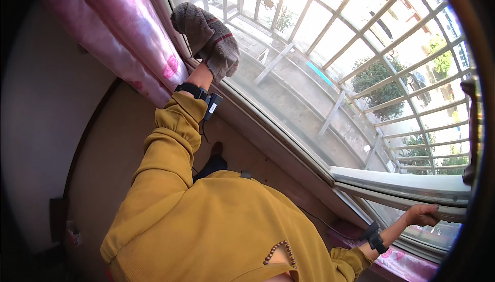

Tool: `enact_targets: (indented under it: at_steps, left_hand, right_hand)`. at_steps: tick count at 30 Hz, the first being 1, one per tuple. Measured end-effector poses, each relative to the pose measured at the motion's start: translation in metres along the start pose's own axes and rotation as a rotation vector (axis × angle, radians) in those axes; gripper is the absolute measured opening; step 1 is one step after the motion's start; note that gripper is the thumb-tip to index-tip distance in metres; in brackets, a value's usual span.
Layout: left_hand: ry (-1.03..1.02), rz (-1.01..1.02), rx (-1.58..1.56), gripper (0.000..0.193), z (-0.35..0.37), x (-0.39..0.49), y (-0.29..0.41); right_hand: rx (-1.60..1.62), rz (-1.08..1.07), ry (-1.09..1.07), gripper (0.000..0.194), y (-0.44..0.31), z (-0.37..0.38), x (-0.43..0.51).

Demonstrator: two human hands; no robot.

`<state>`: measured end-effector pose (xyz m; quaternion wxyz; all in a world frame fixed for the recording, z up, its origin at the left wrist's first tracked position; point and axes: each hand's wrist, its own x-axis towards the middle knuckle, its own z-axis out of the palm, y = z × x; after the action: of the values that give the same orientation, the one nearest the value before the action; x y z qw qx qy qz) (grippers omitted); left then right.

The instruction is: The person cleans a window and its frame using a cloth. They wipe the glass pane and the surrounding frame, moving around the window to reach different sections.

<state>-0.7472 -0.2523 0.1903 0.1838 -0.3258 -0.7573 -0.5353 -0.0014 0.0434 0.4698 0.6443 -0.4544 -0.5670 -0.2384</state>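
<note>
A grey terry cloth with dark red stripes is wrapped over my left hand. Only the wrist and the heel of that hand show; its fingers are hidden under the fabric. The cloth lies at the left end of the glass window, next to the frame edge. On the far right, my right hand grips the edge of a pale window sash, thumb on top and fingers curled under it. Both wrists carry black straps with small devices.
A pink floral curtain hangs beside the cloth. Metal security bars stand outside the glass, with trees and a parked car beyond. The window's lower rail runs diagonally in front of me. A thin cable passes near my right arm.
</note>
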Motion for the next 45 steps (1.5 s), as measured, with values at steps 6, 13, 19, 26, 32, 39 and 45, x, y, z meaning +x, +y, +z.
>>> enact_targets:
  at_steps: [6, 13, 19, 26, 32, 39, 45]
  left_hand:
    - [-0.191, 0.364, -0.356, 0.059, 0.041, -0.003, 0.14]
    - [-0.557, 0.545, -0.9, 0.055, 0.09, -0.065, 0.289]
    - [-0.126, 1.003, 0.195, 0.055, 0.123, -0.128, 0.386]
    - [0.028, 0.967, 0.223, 0.038, 0.095, -0.085, 0.429]
    - [0.193, 0.759, -0.003, 0.043, 0.033, 0.03, 0.387]
    - [0.405, 0.594, -0.075, 0.061, -0.048, 0.152, 0.276]
    - [0.494, 0.407, -0.011, 0.057, -0.115, 0.215, 0.171]
  right_hand:
    - [-0.011, 0.007, -0.009, 0.071, -0.028, 0.003, -0.006]
    - [-0.038, -0.023, -0.031, 0.071, -0.057, 0.002, -0.01]
    - [-0.013, -0.01, -0.064, 0.067, -0.063, 0.001, -0.009]
    - [0.063, -0.032, -0.059, 0.065, -0.056, 0.001, -0.012]
    - [0.02, -0.012, -0.059, 0.068, -0.057, -0.001, -0.012]
    - [-0.025, 0.053, -0.023, 0.065, -0.058, -0.002, -0.016]
    - [-0.014, 0.046, 0.014, 0.064, -0.049, 0.0, -0.015]
